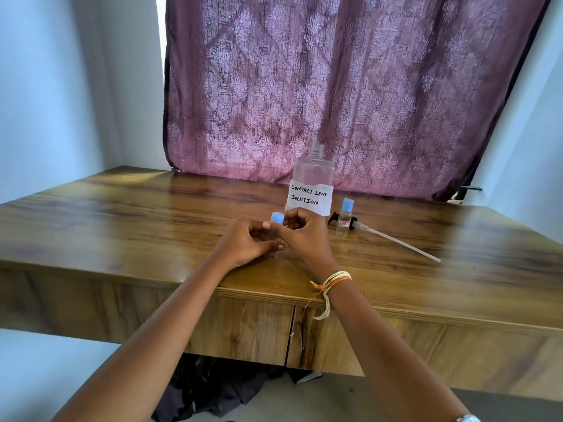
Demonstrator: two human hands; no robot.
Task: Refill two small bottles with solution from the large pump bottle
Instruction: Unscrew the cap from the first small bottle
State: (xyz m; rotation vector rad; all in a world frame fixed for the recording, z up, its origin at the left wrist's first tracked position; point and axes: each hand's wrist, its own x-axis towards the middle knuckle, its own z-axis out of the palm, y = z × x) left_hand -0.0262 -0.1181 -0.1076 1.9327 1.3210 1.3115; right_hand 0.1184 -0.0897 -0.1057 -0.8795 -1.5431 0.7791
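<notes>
pump (pixel 345 222) already out, beside large bottle (pixel 313 178) | left hand (pixel 243 242) probably holds small bottle | right hand (pixel 300 231) pinches blue cap (pixel 277 217) | second small bottle (pixel 345 219) capped, filling seemingly left

Both hands hide nearly all of the small bottle (pixel 272 254) under the blue cap (pixel 277 218); the second bottle's label (pixel 343 222) is unreadable.

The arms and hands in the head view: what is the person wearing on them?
Both forearms are bare, no sleeves. The right wrist carries a band of cream, yellow and orange threads with a loose knotted end hanging down. Near the bottom edge, a silvery item shows on that arm, too cropped to identify.
</notes>
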